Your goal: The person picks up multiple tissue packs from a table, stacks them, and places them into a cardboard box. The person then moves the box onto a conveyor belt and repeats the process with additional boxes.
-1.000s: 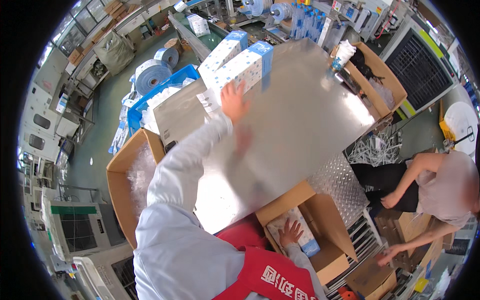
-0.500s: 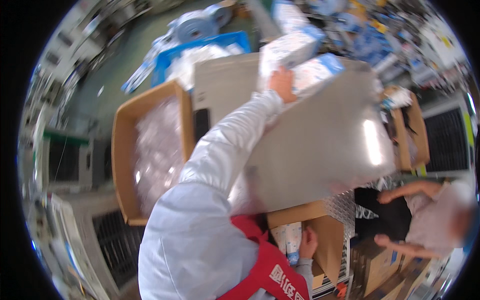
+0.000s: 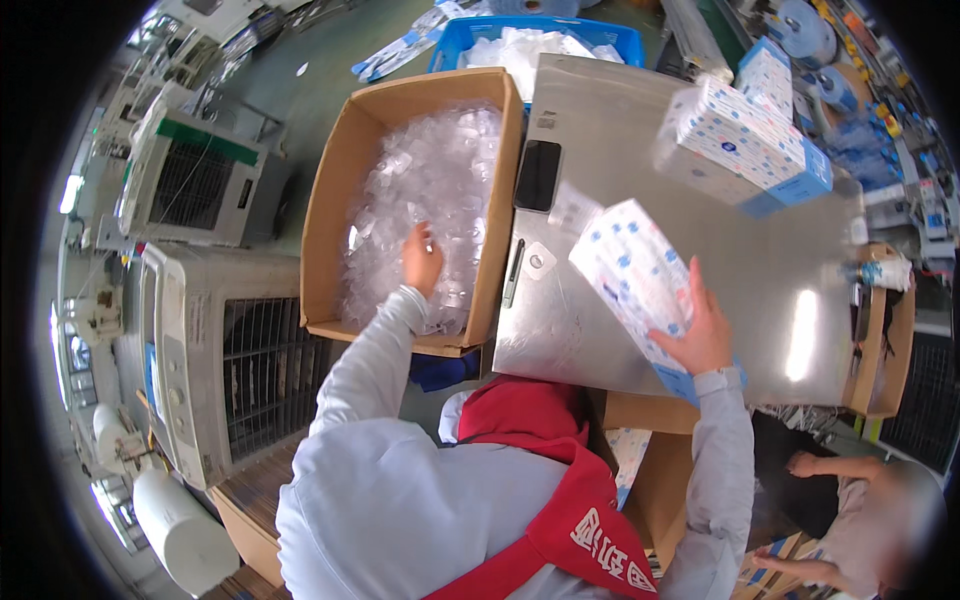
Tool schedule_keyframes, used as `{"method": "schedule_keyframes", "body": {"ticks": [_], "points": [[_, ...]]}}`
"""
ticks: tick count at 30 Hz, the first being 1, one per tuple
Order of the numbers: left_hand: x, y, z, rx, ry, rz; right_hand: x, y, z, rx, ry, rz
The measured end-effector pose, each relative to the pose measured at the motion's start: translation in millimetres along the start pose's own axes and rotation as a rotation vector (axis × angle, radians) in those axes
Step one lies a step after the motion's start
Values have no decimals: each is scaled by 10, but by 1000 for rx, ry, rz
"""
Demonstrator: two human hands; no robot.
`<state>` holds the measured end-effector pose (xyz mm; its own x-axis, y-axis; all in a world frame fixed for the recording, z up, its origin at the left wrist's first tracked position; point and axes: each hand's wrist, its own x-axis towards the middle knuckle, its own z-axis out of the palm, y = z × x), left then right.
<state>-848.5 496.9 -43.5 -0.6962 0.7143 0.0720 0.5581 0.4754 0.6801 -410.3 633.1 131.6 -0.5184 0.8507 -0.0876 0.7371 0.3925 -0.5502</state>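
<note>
White with blue print and a solid blue end, a long pack (image 3: 625,265) is held in the right hand (image 3: 703,335), thumb on its near side and fingers spread along the other. Its white end points away to the left, its blue end lies by the wrist. It is over the near part of the metal table (image 3: 760,290); I cannot tell whether its underside touches the top

On the left, the other hand (image 3: 424,262) is inside an open cardboard box (image 3: 325,220), among a heap of clear plastic pieces (image 3: 435,170). Its fingers are drawn narrow; whether they grip a piece I cannot tell

Near the table's left edge lie a black phone (image 3: 538,175) and, nearer the person, a dark pen (image 3: 513,272). 2 similar packs (image 3: 735,145) are toward the far right. Beyond the box, a blue crate (image 3: 445,42) holds white sheeting (image 3: 530,55). At lower right, an open carton (image 3: 658,490) contains a patterned pack (image 3: 628,455), with a co-worker (image 3: 850,520) farther right
</note>
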Motion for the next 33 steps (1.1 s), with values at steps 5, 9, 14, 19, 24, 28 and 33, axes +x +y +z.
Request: {"method": "schedule_keyframes", "body": {"ticks": [5, 9, 14, 19, 24, 28, 33], "points": [[324, -852, 467, 346, -336, -241, -541, 76, -256, 408, 221, 181], [189, -772, 321, 528, -206, -194, -1939, -320, -597, 269, 419, 225], [198, -907, 123, 223, -143, -283, -4078, -24, 425, 330, 753, 563], [-102, 347, -151, 155, 27, 107, -4718, 822, 2049, 289, 799, 910], [-899, 1874, -140, -223, -318, 772, -4113, 1724, 2171, -120, 363, 964], [-2565, 3126, 135, -185, -1041, 909, -3935, 2065, 2167, 21, 48, 1101], [-3858, 2991, 843, 435, -1519, 1452, -4106, 1491, 2311, -84, 177, 1040]]}}
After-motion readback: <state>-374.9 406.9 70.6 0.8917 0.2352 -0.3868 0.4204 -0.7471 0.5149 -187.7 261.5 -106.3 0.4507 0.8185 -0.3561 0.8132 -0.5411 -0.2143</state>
